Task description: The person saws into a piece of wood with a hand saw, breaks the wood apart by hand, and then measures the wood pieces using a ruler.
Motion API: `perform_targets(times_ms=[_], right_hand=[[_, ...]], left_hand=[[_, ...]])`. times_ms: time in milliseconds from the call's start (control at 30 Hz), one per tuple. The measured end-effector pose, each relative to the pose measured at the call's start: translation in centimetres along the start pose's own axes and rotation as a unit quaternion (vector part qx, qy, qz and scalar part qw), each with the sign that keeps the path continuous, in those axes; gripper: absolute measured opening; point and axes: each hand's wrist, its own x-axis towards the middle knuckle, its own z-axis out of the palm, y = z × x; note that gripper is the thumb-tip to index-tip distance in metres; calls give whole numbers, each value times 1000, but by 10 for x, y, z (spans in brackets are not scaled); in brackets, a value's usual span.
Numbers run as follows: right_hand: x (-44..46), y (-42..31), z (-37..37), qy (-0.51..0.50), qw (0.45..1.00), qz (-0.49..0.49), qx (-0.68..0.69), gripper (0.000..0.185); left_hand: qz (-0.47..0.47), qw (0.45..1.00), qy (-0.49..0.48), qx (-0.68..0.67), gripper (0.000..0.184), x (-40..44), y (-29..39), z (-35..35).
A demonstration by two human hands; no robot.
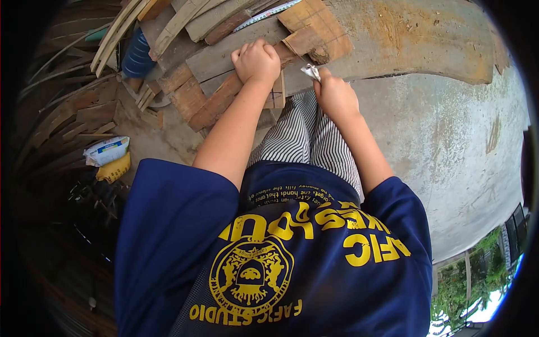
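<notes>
My left hand [257, 62] is closed over a narrow reddish-brown wooden strip [224, 94], which lies slanted across other boards. Ahead and to the right, my right hand [337, 96] is wrapped around a tool whose silvery white end [310, 72] sticks out past the fingers. A thin dark line runs from that end toward the wood; I cannot tell what kind of tool it is. Just beyond it sits a square light-brown wood piece [331, 32] with pencil-like lines, and a smaller block [303, 40] rests near the strip's far end.
A tape measure [266, 16] lies stretched out at the top. A long weathered plank [415, 42] spans the upper right over a concrete floor [449, 135]. Wood offcuts, a blue ribbed container [138, 55] and a white-and-yellow bag [109, 157] are at left.
</notes>
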Motion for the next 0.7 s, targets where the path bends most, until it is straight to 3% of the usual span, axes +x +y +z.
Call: perform_targets(times_ms=[400,700], right_hand=[[-41,9,11,-10,999,43,15,18],[-1,-6,26,22,999,44,-1,19]], left_hand=[[-2,1000,18,-10,29,-1,-2,1],[-4,1000,23,-15,27,-2,0,2]])
